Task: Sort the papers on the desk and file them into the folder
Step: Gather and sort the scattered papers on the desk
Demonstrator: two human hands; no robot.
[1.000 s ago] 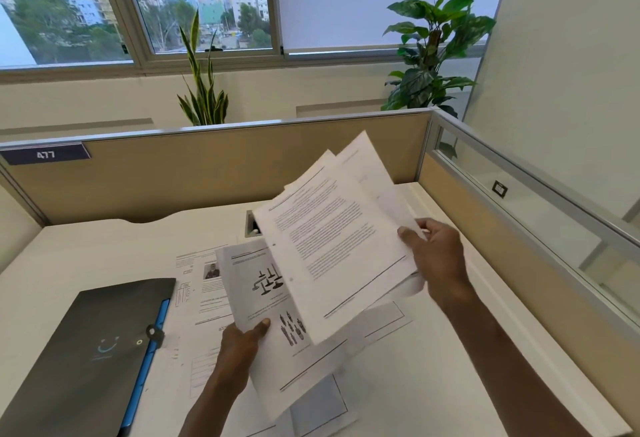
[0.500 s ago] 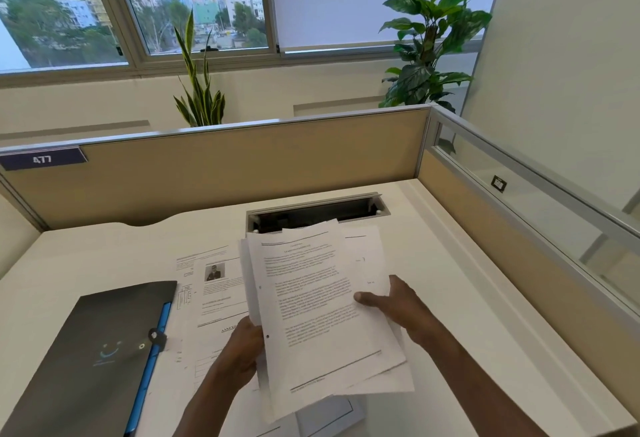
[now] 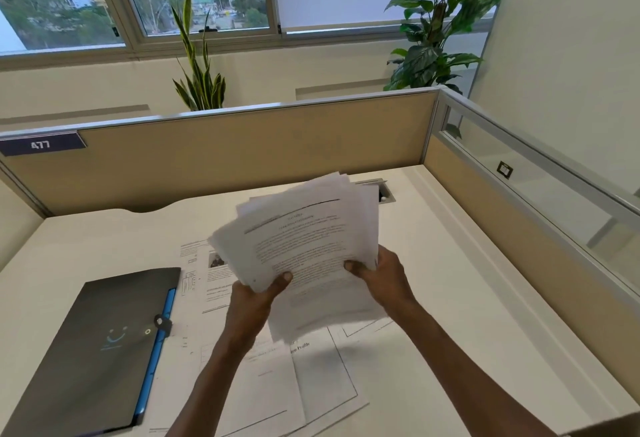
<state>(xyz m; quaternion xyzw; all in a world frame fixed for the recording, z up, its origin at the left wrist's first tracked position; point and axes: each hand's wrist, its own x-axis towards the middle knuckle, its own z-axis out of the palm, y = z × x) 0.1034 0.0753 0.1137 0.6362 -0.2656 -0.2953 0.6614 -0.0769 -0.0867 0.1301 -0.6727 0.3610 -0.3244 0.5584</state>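
Note:
A fanned stack of printed white papers (image 3: 304, 239) is lifted above the desk, tilted away from me. My left hand (image 3: 258, 298) grips its lower left corner, thumb on top. My right hand (image 3: 384, 272) grips its lower right edge, thumb on the top sheet. More printed sheets (image 3: 311, 377) lie flat on the white desk (image 3: 450, 298) beneath my arms, some reaching under the folder's right edge. The dark grey folder (image 3: 93, 350) with a blue spine strip and a button clasp lies closed at the left, apart from both hands.
Tan partition walls (image 3: 242, 156) close the desk at the back and right. A cable slot (image 3: 384, 192) sits in the desk behind the held papers. Potted plants (image 3: 436, 28) stand beyond the partition under the window.
The papers came together from two spread handfuls into one stack held by both hands, and the stack has now been raised off the desk and tilted up.

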